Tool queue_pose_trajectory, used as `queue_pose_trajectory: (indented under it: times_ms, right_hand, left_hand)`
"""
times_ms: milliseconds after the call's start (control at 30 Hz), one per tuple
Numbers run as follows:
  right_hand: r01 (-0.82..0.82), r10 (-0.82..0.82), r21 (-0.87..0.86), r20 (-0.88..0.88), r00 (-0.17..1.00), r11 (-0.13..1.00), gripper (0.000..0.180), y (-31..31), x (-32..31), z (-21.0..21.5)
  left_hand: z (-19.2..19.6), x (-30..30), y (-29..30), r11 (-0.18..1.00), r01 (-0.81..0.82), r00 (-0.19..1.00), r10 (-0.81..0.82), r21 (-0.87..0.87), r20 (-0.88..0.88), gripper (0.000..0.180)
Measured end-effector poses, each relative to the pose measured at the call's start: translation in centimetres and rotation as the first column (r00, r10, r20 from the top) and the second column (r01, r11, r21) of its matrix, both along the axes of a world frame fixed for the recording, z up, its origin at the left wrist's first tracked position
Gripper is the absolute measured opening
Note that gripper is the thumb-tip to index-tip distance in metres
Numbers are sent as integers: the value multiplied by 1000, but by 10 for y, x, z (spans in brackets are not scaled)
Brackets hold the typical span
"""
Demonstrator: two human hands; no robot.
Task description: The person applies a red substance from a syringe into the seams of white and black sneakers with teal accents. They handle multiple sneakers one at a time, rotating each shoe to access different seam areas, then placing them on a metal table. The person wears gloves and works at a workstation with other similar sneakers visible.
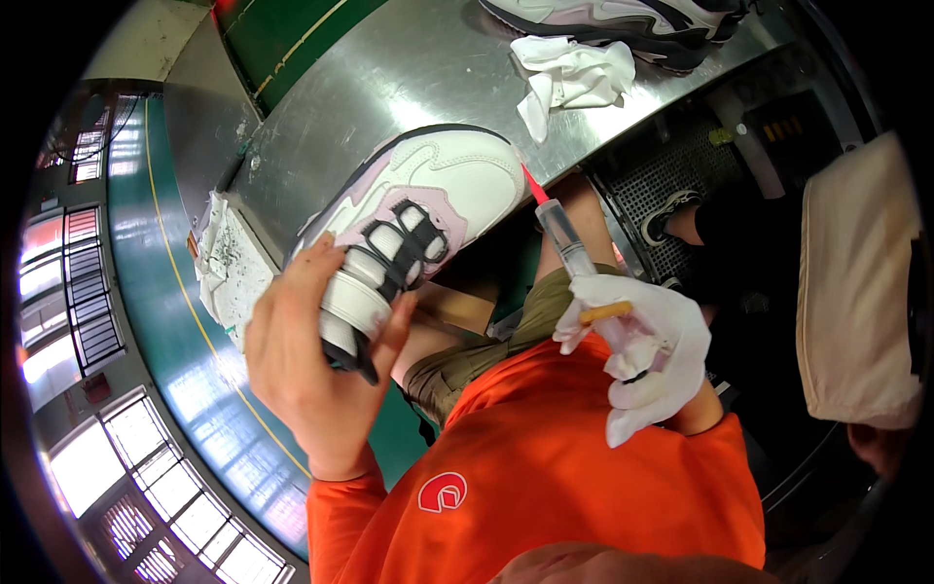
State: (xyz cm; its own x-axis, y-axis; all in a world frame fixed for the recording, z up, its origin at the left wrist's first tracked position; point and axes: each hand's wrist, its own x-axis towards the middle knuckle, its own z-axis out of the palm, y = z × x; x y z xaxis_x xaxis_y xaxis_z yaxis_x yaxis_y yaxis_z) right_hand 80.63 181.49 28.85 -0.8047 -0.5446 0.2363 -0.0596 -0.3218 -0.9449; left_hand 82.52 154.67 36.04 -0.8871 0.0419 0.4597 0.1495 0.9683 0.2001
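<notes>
My bare left hand grips a white and pale pink sneaker by its heel and ankle opening. The shoe is tilted, its toe toward the right and its dark sole edge facing away from me. Black laces cross its tongue. In a white glove, my right hand is closed around a clear syringe with a red tapered tip. That tip points at the toe's sole edge, very near it; whether it touches, I cannot tell. A yellowish band or flange shows by my gloved fingers.
A metal worktable stretches behind the shoe. On it lie a crumpled white cloth and another sneaker at the far edge. A stained white board or sheet sits at left. Another person, dark-trousered, is at the right.
</notes>
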Motion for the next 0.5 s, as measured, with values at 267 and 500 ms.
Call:
queue_pose_trajectory:
  times_ms: [267, 500]
  right_hand:
    - [87, -82, 0, -342, 936, 996, 95, -18, -12, -53]
    - [113, -78, 52, -453, 888, 992, 94, -26, -18, -78]
  left_hand:
    - [12, -30, -10, 970, -99, 983, 59, 224, 176, 48]
    - [19, -53, -24, 907, -163, 929, 8, 388, 370, 48]
